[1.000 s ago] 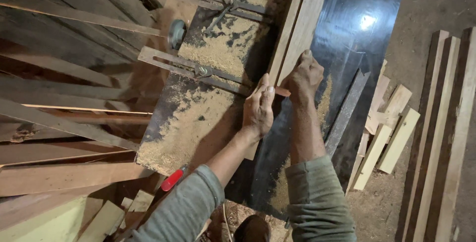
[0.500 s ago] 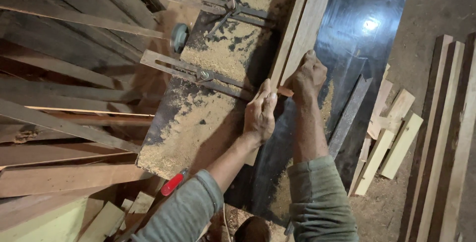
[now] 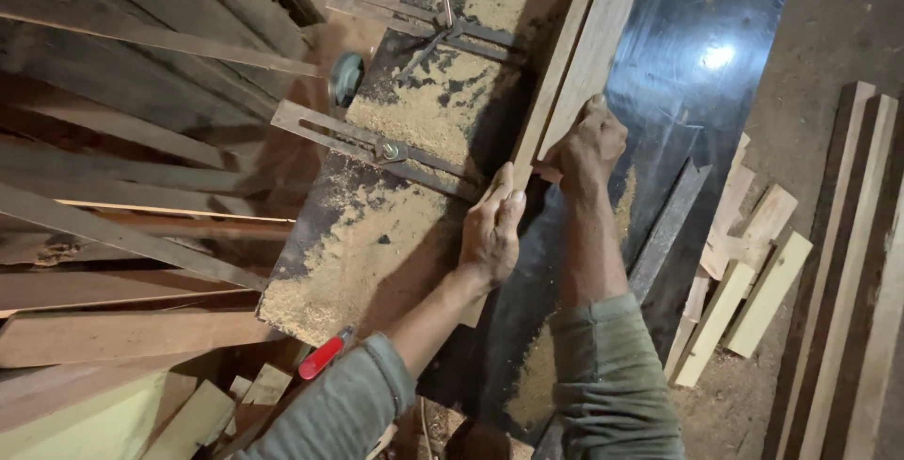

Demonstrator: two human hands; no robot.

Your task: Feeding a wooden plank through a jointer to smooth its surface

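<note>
A long pale wooden board [image 3: 589, 55] lies lengthwise on a dark metal machine table [image 3: 697, 36], beside an upright wooden fence strip [image 3: 551, 83]. My right hand [image 3: 586, 147] is closed on the near end of the board. My left hand [image 3: 490, 232] rests flat, fingers together, against the near end of the fence strip, just left of the right hand. Sawdust [image 3: 424, 121] covers the left side of the table, where slotted metal brackets [image 3: 377, 147] hold the fence.
Long planks [image 3: 122, 196] are stacked at the left. Short offcuts [image 3: 753, 281] and long strips [image 3: 852, 272] lie on the dirt floor at the right. A red-handled tool [image 3: 325, 356] sits at the table's near left corner.
Both hands and the board have slid a little farther away along the table, along the fence. Grips look unchanged.
</note>
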